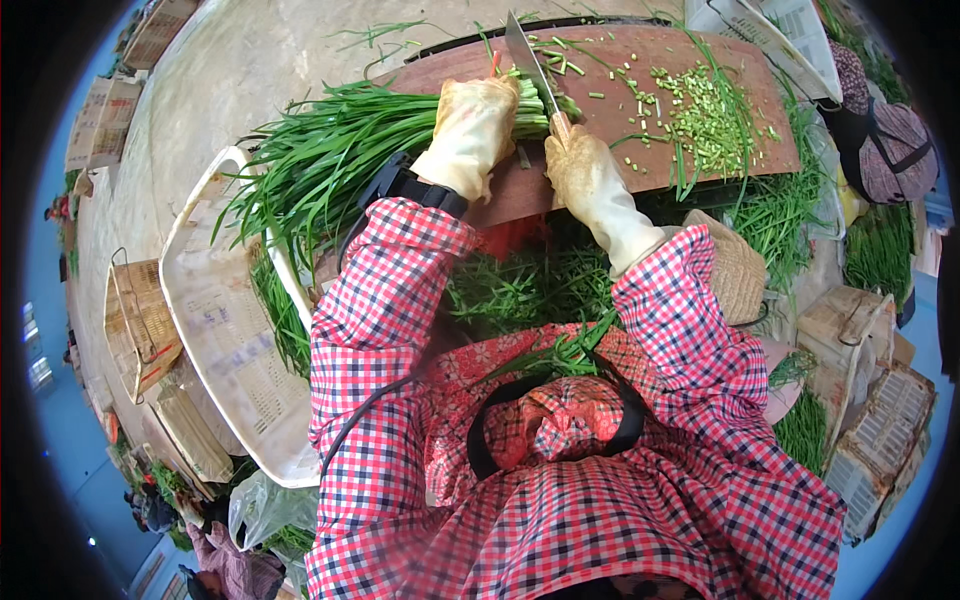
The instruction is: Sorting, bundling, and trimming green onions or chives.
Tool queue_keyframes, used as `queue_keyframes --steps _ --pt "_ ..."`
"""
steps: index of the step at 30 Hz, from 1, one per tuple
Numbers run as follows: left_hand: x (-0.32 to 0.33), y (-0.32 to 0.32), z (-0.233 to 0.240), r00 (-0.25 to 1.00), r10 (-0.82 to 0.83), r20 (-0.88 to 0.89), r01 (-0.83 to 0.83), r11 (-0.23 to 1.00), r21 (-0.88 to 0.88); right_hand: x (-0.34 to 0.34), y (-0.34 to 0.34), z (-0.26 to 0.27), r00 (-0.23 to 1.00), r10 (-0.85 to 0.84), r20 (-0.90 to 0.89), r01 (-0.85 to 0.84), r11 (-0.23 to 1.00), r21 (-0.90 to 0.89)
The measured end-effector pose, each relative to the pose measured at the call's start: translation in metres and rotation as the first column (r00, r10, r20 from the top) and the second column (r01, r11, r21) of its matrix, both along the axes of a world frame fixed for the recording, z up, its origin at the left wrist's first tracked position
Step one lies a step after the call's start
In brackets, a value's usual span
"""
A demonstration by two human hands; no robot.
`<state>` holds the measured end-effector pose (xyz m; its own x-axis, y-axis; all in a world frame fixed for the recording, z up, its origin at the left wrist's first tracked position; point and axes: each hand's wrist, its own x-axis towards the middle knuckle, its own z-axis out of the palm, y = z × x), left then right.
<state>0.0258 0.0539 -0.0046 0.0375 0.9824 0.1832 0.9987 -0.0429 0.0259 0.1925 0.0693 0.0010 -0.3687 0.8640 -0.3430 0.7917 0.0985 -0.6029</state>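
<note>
My left hand (480, 124), in a pale, stained glove, is closed around a bundle of long green garlic chives (360, 127). Their pale stem ends lie on a reddish-brown cutting board (622, 60), and the leaves hang off its left end. In my right hand (589, 172), gloved too, is the wooden handle of a knife with a broad blade (529, 64). The blade stands beside the stem ends, just right of my left hand. Short chopped stem pieces (705, 112) are scattered over the board's right part, with some loose long leaves among them.
A white plastic basket (225, 330) stands at my left, another (780, 37) beyond the board's right end. Cut greens (532, 292) lie below the board, near my lap. More crates (881, 435) stand at the right. A person (892, 142) is at the upper right, another (232, 559) at the lower left.
</note>
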Motion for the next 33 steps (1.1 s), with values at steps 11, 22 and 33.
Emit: queue_keyframes --steps 11,22,33 --pt "-0.002 0.005 -0.005 1.0 0.03 -0.007 -0.031 0.997 -0.077 -0.006 0.002 0.016 0.94 0.205 0.273 -0.178 0.977 -0.121" --pt "-0.004 -0.027 0.017 0.991 0.121 -0.059 -0.128 0.984 -0.121 0.033 0.049 -0.034 0.998 0.064 0.026 -0.067 0.986 0.153" --pt "-0.042 -0.062 0.009 0.962 0.275 -0.004 -0.271 0.948 -0.168 0.088 0.103 0.019 0.715 -0.026 0.698 -0.185 0.957 0.225"
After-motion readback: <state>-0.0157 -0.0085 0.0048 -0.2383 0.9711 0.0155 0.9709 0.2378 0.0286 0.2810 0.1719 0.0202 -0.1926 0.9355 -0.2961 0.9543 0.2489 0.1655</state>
